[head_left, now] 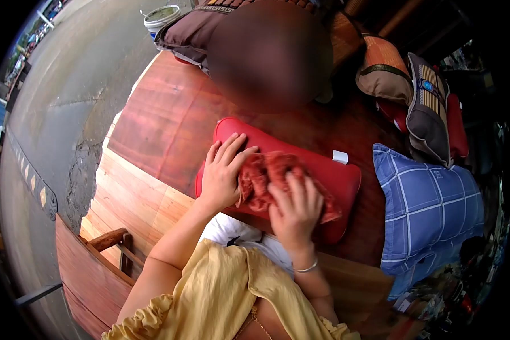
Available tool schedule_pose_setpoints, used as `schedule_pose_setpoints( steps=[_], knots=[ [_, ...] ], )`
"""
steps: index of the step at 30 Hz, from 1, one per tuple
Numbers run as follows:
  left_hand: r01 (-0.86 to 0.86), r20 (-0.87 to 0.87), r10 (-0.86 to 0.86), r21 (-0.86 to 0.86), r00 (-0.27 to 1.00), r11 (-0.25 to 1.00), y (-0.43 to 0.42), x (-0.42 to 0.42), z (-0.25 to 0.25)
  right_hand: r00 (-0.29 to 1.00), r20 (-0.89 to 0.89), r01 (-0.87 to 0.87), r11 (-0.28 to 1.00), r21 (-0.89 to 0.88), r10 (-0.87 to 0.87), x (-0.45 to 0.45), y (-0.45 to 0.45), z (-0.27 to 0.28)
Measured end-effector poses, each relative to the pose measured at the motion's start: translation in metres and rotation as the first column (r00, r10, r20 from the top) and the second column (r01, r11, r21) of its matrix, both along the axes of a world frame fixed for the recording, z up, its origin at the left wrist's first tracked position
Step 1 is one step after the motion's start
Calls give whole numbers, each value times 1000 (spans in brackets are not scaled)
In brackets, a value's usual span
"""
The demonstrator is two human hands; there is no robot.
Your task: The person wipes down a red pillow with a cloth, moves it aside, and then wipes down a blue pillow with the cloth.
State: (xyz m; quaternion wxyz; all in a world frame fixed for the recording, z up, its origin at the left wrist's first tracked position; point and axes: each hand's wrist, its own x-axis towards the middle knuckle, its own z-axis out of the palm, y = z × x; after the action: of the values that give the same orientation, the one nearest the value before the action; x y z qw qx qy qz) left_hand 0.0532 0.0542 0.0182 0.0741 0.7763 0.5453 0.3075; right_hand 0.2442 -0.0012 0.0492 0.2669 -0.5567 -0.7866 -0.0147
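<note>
A glossy red pillow (pixel 300 141) lies on the reddish-brown wooden table in front of me, with a small white tag at its upper right edge. My left hand (pixel 223 173) rests flat on the pillow's left part, fingers spread, its index fingertip near the cloth. Under my right hand (pixel 297 212) is a crumpled red cloth (pixel 260 180), pressed against the pillow's top. The right fingers look slightly smeared by motion and bend over the cloth.
A blue checked cushion (pixel 430 209) lies at right, below a brown patterned cushion (pixel 430 113) and an orange-brown one (pixel 382 71). A blurred dark round patch covers the far side. A white bucket (pixel 161 18) stands on the pavement; a wooden chair (pixel 90 272) is at lower left.
</note>
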Motion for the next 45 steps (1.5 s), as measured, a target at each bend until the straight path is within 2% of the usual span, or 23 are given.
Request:
schedule_pose_setpoints(
  steps=[1, 4, 6, 9, 11, 13, 15, 17, 18, 21, 25, 27, 29, 35, 37, 38, 41, 43, 45],
  knots=[
    [6, 18, -6, -7, 1000, 1000, 0, -1, 1, 998, -15, -55, 998, 24, 55, -8, 0, -1],
    [21, 17, -21, -7, 1000, 1000, -2, -1, 5, 994, -97, -45, 999, -10, 43, 8, 1, -3],
    [15, -32, -14, 14, 999, 1000, -2, 2, 1, 992, -122, 37, 999, -34, -41, 32, -2, -5],
    [7, 23, -6, -19, 1000, 1000, -2, 5, 6, 962, -170, 203, 976, -82, -214, 81, -6, -13],
    [6, 31, -5, -21, 999, 1000, -3, 5, 7, 908, -276, 301, 949, -98, -316, 111, -9, -27],
    [7, 36, -7, -18, 999, 1000, -2, 4, 6, 737, -554, 331, 921, -205, -388, 126, -9, -37],
    [4, 8, -4, -5, 1000, 1000, -2, 5, 6, 782, -483, 344, 919, -192, -394, 129, -9, -36],
    [1, 26, -1, -17, 1000, 1000, -2, 5, 6, 861, -314, 390, 916, -95, -399, 112, -9, -29],
    [-4, 41, 5, -29, 999, 1000, -2, 5, 6, 907, -172, 384, 923, -41, -385, 99, -6, -21],
    [1, 9, -1, -12, 1000, 1000, 0, 4, 3, 968, -5, 251, 968, -15, -251, 50, 0, -4],
    [7, -2, -7, -3, 1000, 1000, 2, 0, -2, 998, -62, -11, 1000, -26, 9, -6, 2, 2],
    [3, 54, -2, -19, 999, 1000, 1, -1, 0, 996, -73, -44, 999, 8, 44, -9, 3, 0],
    [10, 19, -10, -12, 1000, 1000, 0, 1, 2, 987, -157, -32, 999, -18, 29, 7, 6, 0],
    [2, 4, -2, -9, 1000, 1000, -1, 4, 6, 940, -213, 256, 964, -75, -266, 95, -4, -17],
    [-5, 8, 5, -4, 1000, 1000, -2, 4, 5, 846, -374, 359, 924, -128, -380, 122, -7, -30],
    [1, 11, -1, 0, 1000, 1000, -1, 4, 5, 796, -437, 380, 908, -178, -419, 135, -7, -37],
    [-3, 16, 3, 1, 1000, 1000, 0, 4, 4, 767, -481, 373, 905, -205, -425, 138, -5, -40],
    [1, 12, -1, -4, 1000, 1000, 0, 5, 4, 874, -239, 411, 906, -101, -423, 115, 2, -22],
    [-9, 11, 9, -15, 1000, 1000, 2, 4, 3, 936, -146, 320, 947, -30, -321, 85, 16, -10]
  ],
)
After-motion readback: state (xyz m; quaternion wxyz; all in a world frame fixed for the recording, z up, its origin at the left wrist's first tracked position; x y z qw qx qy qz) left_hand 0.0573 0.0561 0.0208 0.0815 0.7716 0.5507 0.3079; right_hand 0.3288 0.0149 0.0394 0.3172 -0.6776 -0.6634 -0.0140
